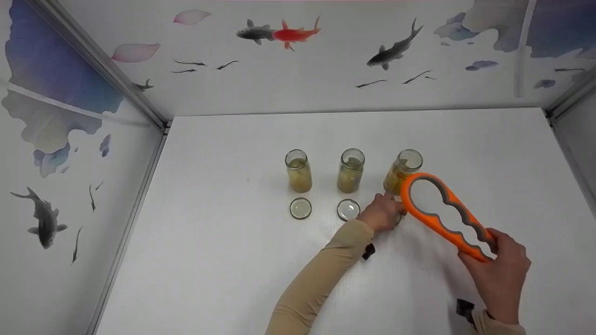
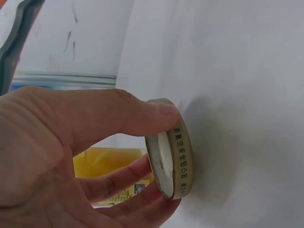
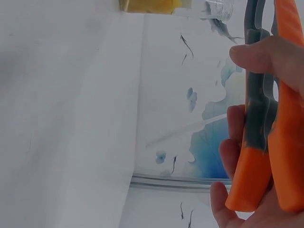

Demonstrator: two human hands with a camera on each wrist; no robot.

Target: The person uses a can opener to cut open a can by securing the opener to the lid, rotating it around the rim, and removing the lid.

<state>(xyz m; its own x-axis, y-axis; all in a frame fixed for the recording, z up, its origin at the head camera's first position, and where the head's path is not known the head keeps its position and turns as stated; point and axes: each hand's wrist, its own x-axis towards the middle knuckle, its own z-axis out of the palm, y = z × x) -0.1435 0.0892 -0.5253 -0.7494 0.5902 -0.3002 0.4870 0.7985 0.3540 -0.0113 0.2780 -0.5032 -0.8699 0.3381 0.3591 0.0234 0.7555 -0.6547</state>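
Note:
My left hand point(image 1: 382, 214) pinches a round jar lid point(image 2: 183, 156) between thumb and fingers, just in front of the right glass jar point(image 1: 396, 179). In the left wrist view the lid is on edge, with printed characters along its rim. My right hand point(image 1: 503, 270) grips an orange and grey jar opener point(image 1: 433, 222) by its handle end. The opener's round loop is raised beside the right jar and overlaps part of it in the head view. That jar stands uncapped, with yellow contents.
Two more uncapped jars, the left jar point(image 1: 299, 179) and the middle jar point(image 1: 350, 179), stand in a row with the right one. Before them lie a left lid point(image 1: 301, 208) and a middle lid point(image 1: 348, 210). Fish-patterned walls point(image 1: 326, 93) border the white table point(image 1: 209, 260).

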